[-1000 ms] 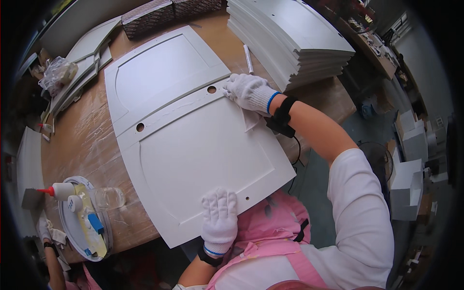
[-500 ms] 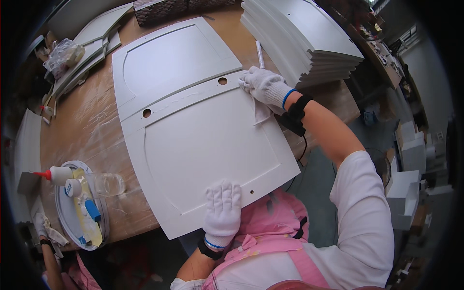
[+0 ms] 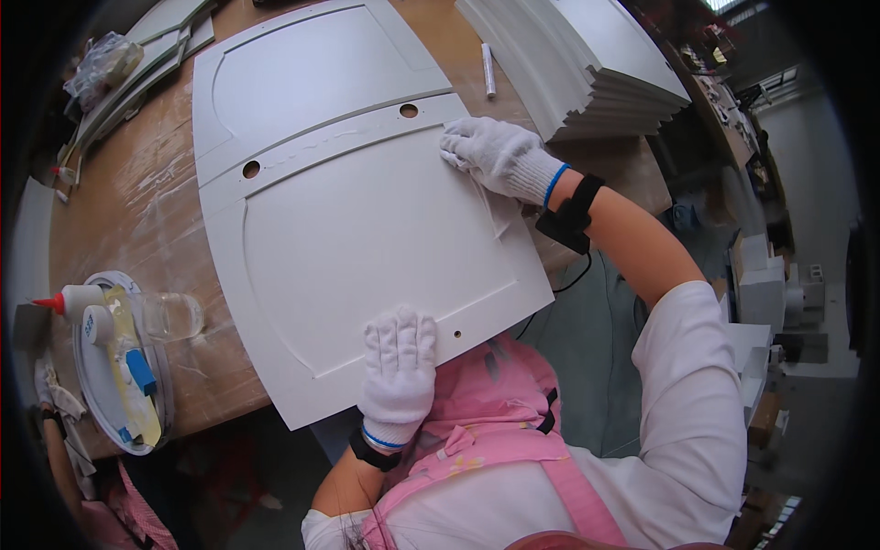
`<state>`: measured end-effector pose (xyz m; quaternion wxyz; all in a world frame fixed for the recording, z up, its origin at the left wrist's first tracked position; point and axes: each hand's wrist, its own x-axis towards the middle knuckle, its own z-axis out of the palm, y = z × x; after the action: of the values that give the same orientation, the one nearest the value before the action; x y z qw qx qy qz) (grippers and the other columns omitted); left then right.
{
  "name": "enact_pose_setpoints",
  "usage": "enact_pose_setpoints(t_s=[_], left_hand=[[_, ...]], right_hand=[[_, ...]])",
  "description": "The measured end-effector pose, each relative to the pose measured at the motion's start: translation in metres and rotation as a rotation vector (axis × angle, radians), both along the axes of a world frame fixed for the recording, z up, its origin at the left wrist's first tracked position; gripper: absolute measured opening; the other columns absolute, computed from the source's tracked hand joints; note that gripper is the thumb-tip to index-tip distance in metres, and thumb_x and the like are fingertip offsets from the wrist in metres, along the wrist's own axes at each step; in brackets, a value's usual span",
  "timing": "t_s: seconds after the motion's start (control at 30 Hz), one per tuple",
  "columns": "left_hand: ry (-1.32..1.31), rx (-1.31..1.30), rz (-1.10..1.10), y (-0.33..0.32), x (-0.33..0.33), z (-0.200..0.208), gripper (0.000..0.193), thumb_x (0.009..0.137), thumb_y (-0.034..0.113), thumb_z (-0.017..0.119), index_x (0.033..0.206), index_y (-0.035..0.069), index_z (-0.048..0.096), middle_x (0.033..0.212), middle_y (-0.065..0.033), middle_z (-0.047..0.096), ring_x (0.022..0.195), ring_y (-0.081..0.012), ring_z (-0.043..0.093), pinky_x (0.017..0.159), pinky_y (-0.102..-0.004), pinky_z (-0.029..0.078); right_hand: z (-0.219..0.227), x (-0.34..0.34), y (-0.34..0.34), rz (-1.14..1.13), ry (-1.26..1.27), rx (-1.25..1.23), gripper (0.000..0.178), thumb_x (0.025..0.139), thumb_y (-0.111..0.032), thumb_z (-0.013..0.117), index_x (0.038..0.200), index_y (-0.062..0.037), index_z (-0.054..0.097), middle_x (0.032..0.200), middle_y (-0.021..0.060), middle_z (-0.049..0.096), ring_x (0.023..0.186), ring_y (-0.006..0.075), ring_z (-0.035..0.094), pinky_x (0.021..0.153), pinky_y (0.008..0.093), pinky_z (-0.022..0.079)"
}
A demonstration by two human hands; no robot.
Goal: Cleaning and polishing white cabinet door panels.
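Observation:
A white door panel (image 3: 367,257) with a shallow recessed field lies flat before me, its near edge close to my body. Another white panel (image 3: 312,78) lies against its far side. My left hand (image 3: 400,367), in a white knitted glove, rests flat on the near rim, fingers stretched out and holding nothing. At the far right edge my right hand (image 3: 495,156), gloved the same way, presses a white cloth (image 3: 496,218) onto the panel. Its fingers are bent over the cloth, and a corner hangs out below the palm. Two round holes sit along the panel's far strip.
Several white panels (image 3: 632,46) are stacked at the far right, beside a white marker pen (image 3: 489,71). On the left, a round lid (image 3: 87,367) carries a glue bottle (image 3: 78,301) and a blue block (image 3: 141,372) near a clear jar (image 3: 174,316). Another person's arm (image 3: 60,458) shows lower left.
My right hand has slid the cloth a little nearer along the panel's right edge. The left hand keeps its place on the panel. The whole view has shifted slightly.

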<state>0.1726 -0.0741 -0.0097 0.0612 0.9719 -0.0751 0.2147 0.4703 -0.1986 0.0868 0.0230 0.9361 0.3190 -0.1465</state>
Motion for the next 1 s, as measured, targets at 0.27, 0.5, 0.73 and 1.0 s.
enact_pose_setpoints(t_s=[0.27, 0.5, 0.73, 1.0], left_hand=[[0.021, -0.020, -0.007, -0.002, -0.002, 0.001, 0.041, 0.088, 0.011, 0.059, 0.128, 0.004, 0.063, 0.137, -0.0173, 0.059, 0.131, -0.0360, 0.054, 0.114, -0.0528, 0.040], [0.040, -0.006, -0.009, -0.004, 0.000, 0.001, 0.042, 0.089, 0.012, 0.059, 0.129, 0.003, 0.062, 0.139, -0.0200, 0.057, 0.134, -0.0379, 0.051, 0.116, -0.0543, 0.038], [0.047, 0.009, -0.007, -0.005, 0.000, -0.001, 0.043, 0.090, 0.012, 0.057, 0.131, 0.003, 0.061, 0.141, -0.0191, 0.056, 0.135, -0.0381, 0.050, 0.116, -0.0540, 0.037], [0.020, 0.035, 0.007, -0.004, -0.001, 0.003, 0.039, 0.090, 0.006, 0.055, 0.128, 0.004, 0.064, 0.136, -0.0164, 0.061, 0.129, -0.0351, 0.056, 0.112, -0.0512, 0.042]], right_hand=[[-0.015, -0.038, -0.049, 0.226, -0.064, -0.092, 0.033, 0.099, -0.022, 0.046, 0.129, -0.0193, 0.061, 0.137, 0.0045, 0.056, 0.121, 0.0277, 0.059, 0.102, 0.0376, 0.050], [-0.013, 0.007, 0.000, 0.005, -0.080, -0.136, 0.037, 0.106, -0.033, 0.041, 0.130, -0.0102, 0.060, 0.121, 0.0118, 0.065, 0.107, 0.0292, 0.066, 0.096, 0.0342, 0.053], [0.008, -0.129, -0.114, 0.047, 0.396, 0.031, 0.026, 0.091, -0.014, 0.060, 0.115, -0.0148, 0.069, 0.118, 0.0061, 0.065, 0.105, 0.0262, 0.064, 0.089, 0.0353, 0.053], [0.070, -0.103, -0.153, -0.213, 0.355, 0.491, 0.039, 0.087, 0.000, 0.059, 0.126, -0.0042, 0.067, 0.110, 0.0124, 0.061, 0.101, 0.0239, 0.063, 0.090, 0.0329, 0.052]])
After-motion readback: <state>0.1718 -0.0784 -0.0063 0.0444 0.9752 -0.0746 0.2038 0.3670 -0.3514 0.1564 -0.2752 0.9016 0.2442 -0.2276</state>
